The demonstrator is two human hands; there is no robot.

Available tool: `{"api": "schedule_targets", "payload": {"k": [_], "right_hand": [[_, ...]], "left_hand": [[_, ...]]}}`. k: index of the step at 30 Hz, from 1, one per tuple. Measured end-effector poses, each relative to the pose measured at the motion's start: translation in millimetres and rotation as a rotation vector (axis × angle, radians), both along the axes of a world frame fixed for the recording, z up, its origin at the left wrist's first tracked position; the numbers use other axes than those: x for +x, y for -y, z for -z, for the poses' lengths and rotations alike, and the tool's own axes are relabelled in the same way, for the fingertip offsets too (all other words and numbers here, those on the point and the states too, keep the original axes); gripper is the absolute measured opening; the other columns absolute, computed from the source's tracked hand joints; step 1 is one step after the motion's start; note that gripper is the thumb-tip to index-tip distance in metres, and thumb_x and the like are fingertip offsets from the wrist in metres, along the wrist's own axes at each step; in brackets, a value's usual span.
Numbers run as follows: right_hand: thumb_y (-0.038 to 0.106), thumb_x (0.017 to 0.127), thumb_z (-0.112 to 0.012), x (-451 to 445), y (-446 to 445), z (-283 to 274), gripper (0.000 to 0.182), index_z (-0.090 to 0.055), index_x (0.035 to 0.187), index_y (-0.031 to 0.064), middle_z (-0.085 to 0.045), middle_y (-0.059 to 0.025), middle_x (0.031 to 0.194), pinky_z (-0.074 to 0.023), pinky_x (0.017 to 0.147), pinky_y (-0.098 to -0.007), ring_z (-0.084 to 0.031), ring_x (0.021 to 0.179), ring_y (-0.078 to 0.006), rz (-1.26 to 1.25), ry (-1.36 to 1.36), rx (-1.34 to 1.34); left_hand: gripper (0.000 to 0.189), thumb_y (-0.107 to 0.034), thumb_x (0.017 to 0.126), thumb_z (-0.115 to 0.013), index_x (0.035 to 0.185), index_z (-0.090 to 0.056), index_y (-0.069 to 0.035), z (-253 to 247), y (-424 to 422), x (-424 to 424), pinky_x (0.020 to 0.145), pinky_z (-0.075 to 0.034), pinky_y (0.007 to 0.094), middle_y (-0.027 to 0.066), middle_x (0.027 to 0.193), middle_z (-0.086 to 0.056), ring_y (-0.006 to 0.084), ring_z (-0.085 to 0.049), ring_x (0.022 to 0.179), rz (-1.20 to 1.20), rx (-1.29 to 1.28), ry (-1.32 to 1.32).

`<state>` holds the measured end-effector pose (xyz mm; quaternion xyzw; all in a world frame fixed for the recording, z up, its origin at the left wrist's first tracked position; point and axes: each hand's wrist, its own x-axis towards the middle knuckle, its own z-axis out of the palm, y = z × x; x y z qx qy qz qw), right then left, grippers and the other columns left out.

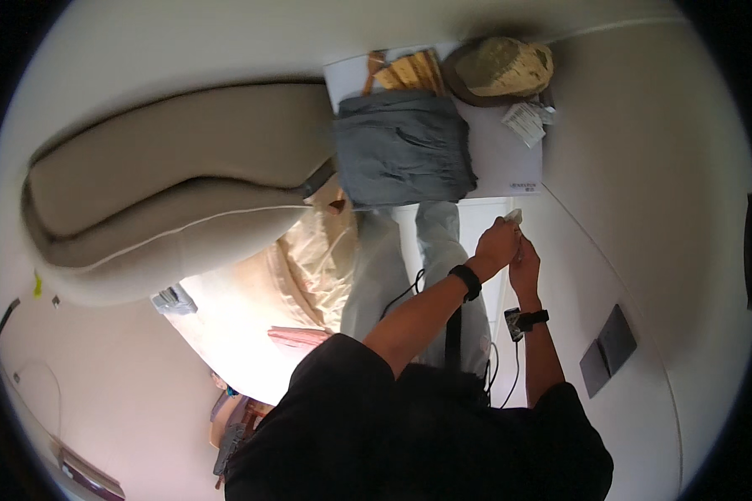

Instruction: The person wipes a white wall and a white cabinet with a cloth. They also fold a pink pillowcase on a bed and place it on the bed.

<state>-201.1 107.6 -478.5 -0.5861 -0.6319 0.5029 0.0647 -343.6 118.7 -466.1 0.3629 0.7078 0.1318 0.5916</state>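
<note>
My left hand (498,243), with a black band at its wrist, grips a small whitish crumpled thing (514,216), perhaps a tissue or wrapper. Close against it, my right hand (524,260) has its fingers at the lower end of the same thing; the fingers partly hide it. Both hands are held out in front of a white bedside cabinet (504,163). A folded grey cloth garment (404,150) lies on the cabinet top, left of my hands and apart from them.
Behind the garment are a yellow-and-brown striped item (410,72) and a rounded tan-and-brown object (501,69), perhaps a cap. A white packet with writing (525,123) lies nearby. Left stand a padded headboard (182,150) and a bed (238,313); wall switches (609,351) are right.
</note>
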Motion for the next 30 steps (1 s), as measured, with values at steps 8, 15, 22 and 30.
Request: {"api": "schedule_targets", "payload": {"k": [8,15,22,30], "right_hand": [[0.003,0.098,-0.057,-170.2,-38.2,-129.6,0.049,-0.046,0.146,0.0052,-0.053,-0.0148,0.138,-0.0497,0.096,-0.0335,-0.058,0.120,-0.0239,-0.108,-0.331,0.158],[0.001,0.090,-0.062,-306.7,-13.6,-276.6,0.059,-0.046,0.147,0.0064,-0.048,-0.0184,0.142,-0.0464,0.101,-0.0379,-0.052,0.127,-0.0331,-0.387,-0.572,0.507],[0.003,0.079,-0.066,-418.3,71.9,-383.0,0.064,-0.052,0.141,0.0043,-0.043,-0.0228,0.146,-0.0442,0.104,-0.0425,-0.052,0.127,-0.0382,-0.654,-0.707,0.698],[0.002,0.078,-0.066,-522.8,189.8,-383.4,0.056,-0.053,0.132,-0.0055,-0.048,-0.0219,0.140,-0.0359,0.111,-0.0513,-0.038,0.139,-0.0398,-0.919,-0.548,1.096]], "left_hand": [[0.023,-0.007,0.090,-0.059,0.112,-0.060,-0.003,-159.5,10.1,-147.2,0.081,-0.051,0.0424,0.0179,0.108,-0.057,0.0378,-0.061,0.096,-0.442,0.387,-0.092],[0.035,-0.008,0.087,-0.065,0.120,-0.058,-0.004,-324.7,82.9,-265.2,0.090,-0.049,0.0399,0.0212,0.120,-0.055,0.0400,-0.058,0.108,-0.612,0.806,-0.262],[0.049,-0.004,0.084,-0.064,0.132,-0.053,-0.005,-411.1,204.2,-345.7,0.096,-0.048,0.0397,0.0226,0.128,-0.052,0.0404,-0.055,0.115,-0.724,0.991,-0.497],[0.054,-0.005,0.086,-0.061,0.138,-0.046,-0.006,-390.6,318.0,-436.2,0.085,-0.053,0.0430,0.0211,0.129,-0.056,0.0388,-0.063,0.105,-0.919,0.814,-0.460]]}}
